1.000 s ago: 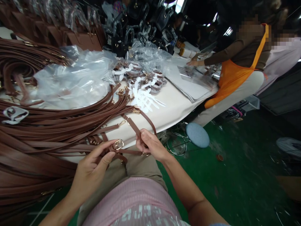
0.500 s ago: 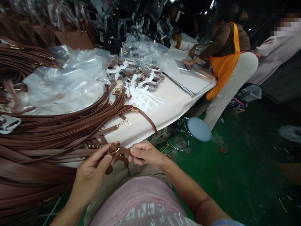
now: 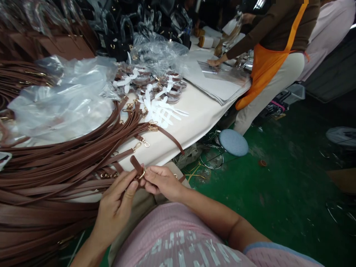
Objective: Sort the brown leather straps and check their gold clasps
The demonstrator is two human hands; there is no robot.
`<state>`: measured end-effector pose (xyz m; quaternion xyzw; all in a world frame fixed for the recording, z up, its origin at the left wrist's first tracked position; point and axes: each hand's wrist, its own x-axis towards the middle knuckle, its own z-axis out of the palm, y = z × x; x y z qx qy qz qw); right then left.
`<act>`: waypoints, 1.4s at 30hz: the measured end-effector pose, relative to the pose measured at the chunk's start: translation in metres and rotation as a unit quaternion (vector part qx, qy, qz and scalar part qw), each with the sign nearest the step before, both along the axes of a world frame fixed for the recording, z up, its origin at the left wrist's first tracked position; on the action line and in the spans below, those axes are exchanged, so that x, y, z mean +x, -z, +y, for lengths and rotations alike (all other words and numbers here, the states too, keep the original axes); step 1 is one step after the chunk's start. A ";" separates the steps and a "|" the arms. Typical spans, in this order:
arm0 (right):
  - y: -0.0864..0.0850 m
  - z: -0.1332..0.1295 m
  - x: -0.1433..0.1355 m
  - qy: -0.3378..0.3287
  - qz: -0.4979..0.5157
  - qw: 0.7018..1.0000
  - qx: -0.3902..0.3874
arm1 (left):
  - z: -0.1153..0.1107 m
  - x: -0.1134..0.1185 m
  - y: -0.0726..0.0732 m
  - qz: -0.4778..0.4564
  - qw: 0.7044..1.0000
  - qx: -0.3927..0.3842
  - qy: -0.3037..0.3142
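Over my lap, both hands pinch one brown bag strap [image 3: 136,164] at its gold buckle [image 3: 142,173]. My left hand [image 3: 118,202] grips it from the left, thumb and fingers closed on the leather below the buckle. From the right, my right hand [image 3: 161,182] is closed on the strap, its fingertips touching the buckle's edge. The strap's rounded end sticks up and left out of the buckle. My fingers hide the part between the hands. Just beyond lies a thick bundle of brown straps [image 3: 83,155] with gold clasps [image 3: 152,127] on the table.
Clear plastic bags [image 3: 63,107], wrapped coiled straps and white paper strips [image 3: 161,111] lie on the white table [image 3: 191,129]. Brown bags [image 3: 63,46] and black bags stand behind. A co-worker in an orange apron [image 3: 264,70] leans over at right. A blue stool [image 3: 233,142] stands below.
The strap's end now stands up out of the buckle, and my right hand has moved in from the pulled-out strap to the buckle. The view has shifted right; the co-worker's other arm now shows.
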<state>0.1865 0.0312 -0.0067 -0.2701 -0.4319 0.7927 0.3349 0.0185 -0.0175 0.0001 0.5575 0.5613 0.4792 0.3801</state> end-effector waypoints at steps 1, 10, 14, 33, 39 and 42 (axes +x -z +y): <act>-0.004 0.000 0.001 0.001 -0.031 0.999 0.025 | -0.001 0.001 -0.001 0.022 1.000 0.006 -0.007; -0.015 0.032 0.028 -0.150 0.049 0.986 0.052 | 0.014 0.002 -0.018 -0.270 0.956 -0.084 -0.079; 0.001 0.035 0.052 -0.169 -0.011 0.983 0.067 | 0.021 -0.011 -0.019 -0.343 0.931 -0.069 -0.102; -0.007 0.041 0.060 -0.110 -0.035 0.986 0.119 | 0.015 0.004 0.002 -0.315 0.941 -0.121 -0.028; 0.005 0.041 0.052 -0.024 -0.116 0.981 0.153 | 0.011 0.014 0.000 -0.289 0.951 -0.098 -0.050; -0.001 0.032 0.047 0.082 -0.175 0.948 0.253 | 0.009 0.014 0.002 -0.212 0.970 -0.083 -0.079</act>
